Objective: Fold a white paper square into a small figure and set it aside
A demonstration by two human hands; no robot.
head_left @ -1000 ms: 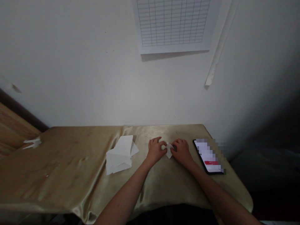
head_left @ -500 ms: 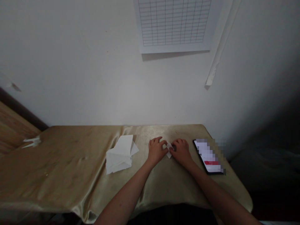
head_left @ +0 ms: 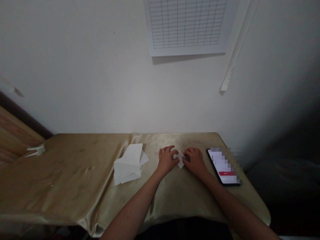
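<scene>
The left hand (head_left: 168, 159) is mostly closed, its thumb and forefinger curved into a ring whose tips hold the left edge of a small folded white paper (head_left: 180, 161); its other fingers are loosely bent. The right hand (head_left: 196, 161) mirrors it, thumb and forefinger at the paper's right edge, the remaining fingers curled. The paper sits between both hands, low over the counter (head_left: 75, 173), which is covered in a shiny gold cloth; the fingers hide part of its folds. Left of the hands lies a loose pile of white sheets (head_left: 128, 165), and to their right a phone (head_left: 220, 166) with its screen lit.
</scene>
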